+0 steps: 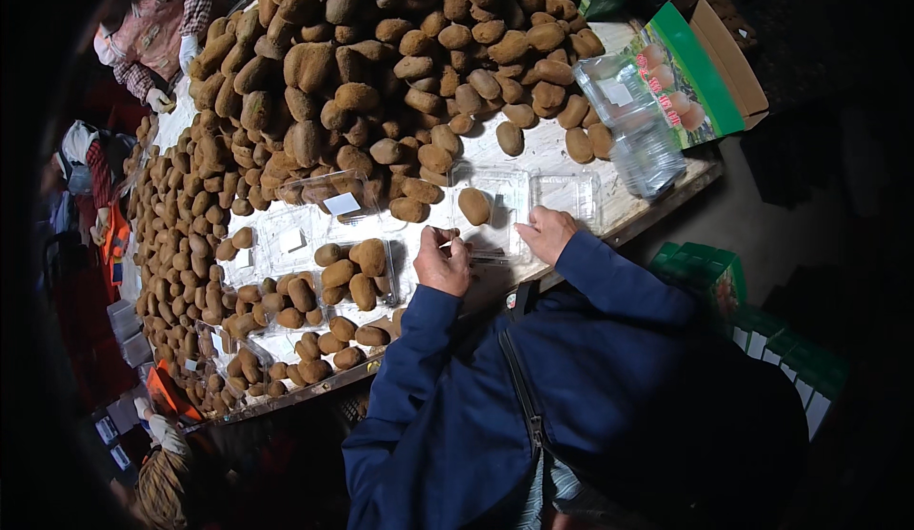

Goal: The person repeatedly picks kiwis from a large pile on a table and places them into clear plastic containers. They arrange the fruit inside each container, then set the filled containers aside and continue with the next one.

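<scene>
In front of me an open clear plastic clamshell box (514, 185) lies on the white tabletop, its lid (568, 190) folded out to the right. One brown kiwifruit (474, 206) rests in the box's left part. Beside the front left corner is my left hand (441, 263), its fingers curled together; what they pinch, if anything, is too small to make out. My right hand (549, 234) grips the box's front edge near the fold, thumb and fingers bent at the plastic. Left of my left hand, another clear box holds several kiwifruit (364, 273).
A large heap of kiwifruit (381, 63) covers the table's far side. Stacked empty clear boxes (647, 157) and a green carton (705, 78) stand at the right edge. Green cartons (705, 278) sit lower right. Other people work at left, one with a white-gloved hand (188, 52).
</scene>
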{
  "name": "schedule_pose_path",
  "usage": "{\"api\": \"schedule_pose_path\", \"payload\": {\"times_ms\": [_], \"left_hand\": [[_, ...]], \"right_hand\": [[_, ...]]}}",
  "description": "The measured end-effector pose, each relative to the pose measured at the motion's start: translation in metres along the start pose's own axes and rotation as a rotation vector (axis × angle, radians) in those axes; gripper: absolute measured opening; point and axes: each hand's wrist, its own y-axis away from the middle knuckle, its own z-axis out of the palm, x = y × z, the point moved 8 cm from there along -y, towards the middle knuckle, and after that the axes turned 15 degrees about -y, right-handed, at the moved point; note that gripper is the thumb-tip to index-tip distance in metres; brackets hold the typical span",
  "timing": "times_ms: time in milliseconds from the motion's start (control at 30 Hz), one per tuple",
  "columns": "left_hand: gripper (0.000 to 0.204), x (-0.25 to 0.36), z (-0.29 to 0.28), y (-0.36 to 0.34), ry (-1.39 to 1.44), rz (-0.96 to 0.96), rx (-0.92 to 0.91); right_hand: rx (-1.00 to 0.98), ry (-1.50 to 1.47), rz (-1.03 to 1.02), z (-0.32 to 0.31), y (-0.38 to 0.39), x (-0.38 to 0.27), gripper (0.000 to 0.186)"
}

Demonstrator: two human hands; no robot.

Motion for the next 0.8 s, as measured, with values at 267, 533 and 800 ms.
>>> {"api": "schedule_pose_path", "payload": {"times_ms": [267, 533, 800], "left_hand": [[0.018, -0.018, -0.022, 0.022, 0.233, 0.007, 0.017], [0.019, -0.011, -0.052, 0.039, 0.209, -0.036, 0.047], [0.024, 0.02, -0.08, 0.072, -0.057, 0.03, 0.202]], "right_hand": [[0.019, -0.115, -0.066, 0.02, 0.001, -0.003, 0.057], [-0.015, -0.138, -0.05, 0.013, 0.005, 0.001, 0.051], [0.005, -0.248, -0.143, 0.029, 0.004, -0.014, 0.042]]}}
